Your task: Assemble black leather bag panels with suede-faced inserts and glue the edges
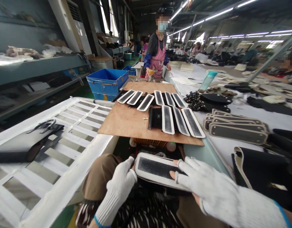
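Oblong piece (152, 167): round-cornered, white border, dark grainy centre; between both hands. Left hand (122, 179), knit-gloved, grips one end. Right hand (205, 177), likewise gloved, clasps the other, fingertips (172, 174) bare on its face. Beyond the hands: flat brown board (127, 120) bearing similar white-edged strips (168, 120).

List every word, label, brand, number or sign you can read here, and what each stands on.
Readable text: none.
Small pale mark on the black piece lying on the wooden board: too small to read; possibly a label.
White-edged piece held by the left hand and right hand: no lettering visible.
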`<state>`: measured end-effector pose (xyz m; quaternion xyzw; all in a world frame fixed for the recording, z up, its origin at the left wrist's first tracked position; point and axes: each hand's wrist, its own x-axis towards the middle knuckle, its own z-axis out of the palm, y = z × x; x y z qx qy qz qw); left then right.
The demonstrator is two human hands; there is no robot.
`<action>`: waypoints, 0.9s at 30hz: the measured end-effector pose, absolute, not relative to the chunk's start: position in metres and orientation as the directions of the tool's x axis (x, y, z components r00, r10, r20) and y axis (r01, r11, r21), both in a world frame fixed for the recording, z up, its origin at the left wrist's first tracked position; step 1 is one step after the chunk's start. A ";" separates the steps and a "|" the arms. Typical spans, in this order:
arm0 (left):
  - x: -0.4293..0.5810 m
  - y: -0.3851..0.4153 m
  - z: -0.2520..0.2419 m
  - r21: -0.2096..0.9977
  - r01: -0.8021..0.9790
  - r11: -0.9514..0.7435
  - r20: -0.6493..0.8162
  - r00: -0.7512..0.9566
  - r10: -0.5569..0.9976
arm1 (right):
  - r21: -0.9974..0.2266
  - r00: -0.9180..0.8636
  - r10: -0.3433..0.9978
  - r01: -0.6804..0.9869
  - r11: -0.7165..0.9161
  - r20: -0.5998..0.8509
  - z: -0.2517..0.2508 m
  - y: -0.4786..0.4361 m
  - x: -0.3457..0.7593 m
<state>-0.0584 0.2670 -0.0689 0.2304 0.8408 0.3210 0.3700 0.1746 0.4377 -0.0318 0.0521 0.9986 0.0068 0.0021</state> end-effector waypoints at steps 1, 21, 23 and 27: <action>-0.059 0.267 -0.071 0.726 0.146 0.672 -0.464 -0.618 0.635 | 0.007 -0.994 0.105 0.105 0.994 0.009 -0.032 0.437 0.176; -0.062 0.268 -0.061 0.715 0.056 0.697 -0.554 -0.562 0.614 | -0.073 -0.983 0.183 0.183 0.980 -0.003 -0.033 0.440 0.127; -0.062 0.267 -0.063 0.733 0.047 0.678 -0.533 -0.580 0.616 | -0.100 -0.975 0.209 0.216 0.971 -0.078 -0.031 0.429 0.108; -0.061 0.266 -0.073 0.787 0.022 0.616 -0.485 -0.596 0.640 | -0.133 -0.970 0.205 0.222 0.966 -0.132 -0.024 0.415 0.086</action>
